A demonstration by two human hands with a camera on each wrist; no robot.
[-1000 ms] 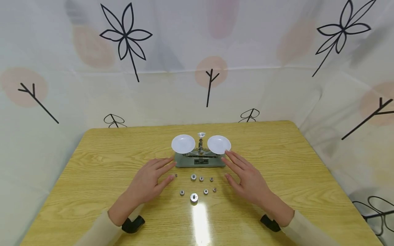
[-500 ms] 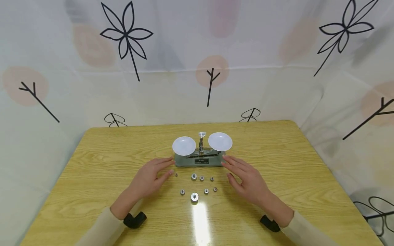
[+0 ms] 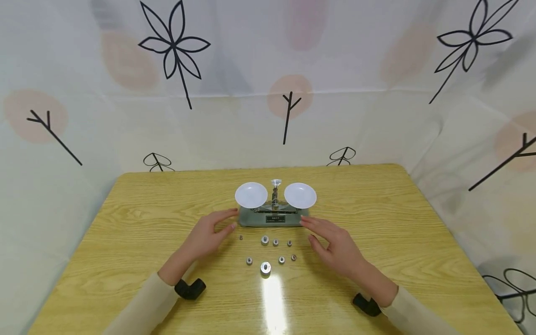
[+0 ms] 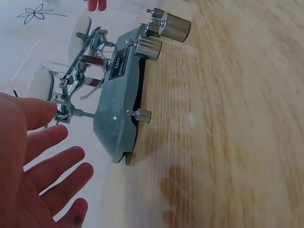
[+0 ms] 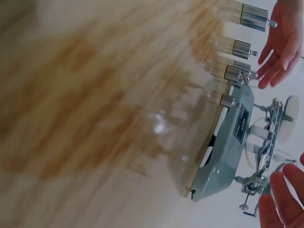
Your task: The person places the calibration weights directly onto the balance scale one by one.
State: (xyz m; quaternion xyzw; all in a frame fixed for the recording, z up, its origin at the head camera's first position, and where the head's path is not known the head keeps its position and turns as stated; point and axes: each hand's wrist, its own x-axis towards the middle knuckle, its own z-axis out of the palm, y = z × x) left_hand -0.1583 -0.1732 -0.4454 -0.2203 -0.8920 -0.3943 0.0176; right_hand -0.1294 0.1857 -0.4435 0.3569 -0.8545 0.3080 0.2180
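Nearest, a stubby silver metal cylinder weight with a knob on top (image 3: 265, 268) stands upright on the light wood-grain tabletop (image 3: 159, 204), the largest of eight; three smaller ones share its loose front row, and four more stand just behind, before the balance. Beyond them, the left hand (image 3: 206, 236) is relaxed, its fingers parted and slightly bent; the right hand (image 3: 336, 243) has extended fingers with the thumb apart. Neither holds anything. Their fingertips flank the grey-green metal base of a two-pan balance (image 3: 252, 219), which lies between them; whether they touch it, I cannot tell. Above the base, the white round left pan (image 3: 251, 195) and white round right pan (image 3: 300, 195) look roughly level and carry nothing. Setting up the balance seems the step in hand; by my judgement, loading any weight is left.
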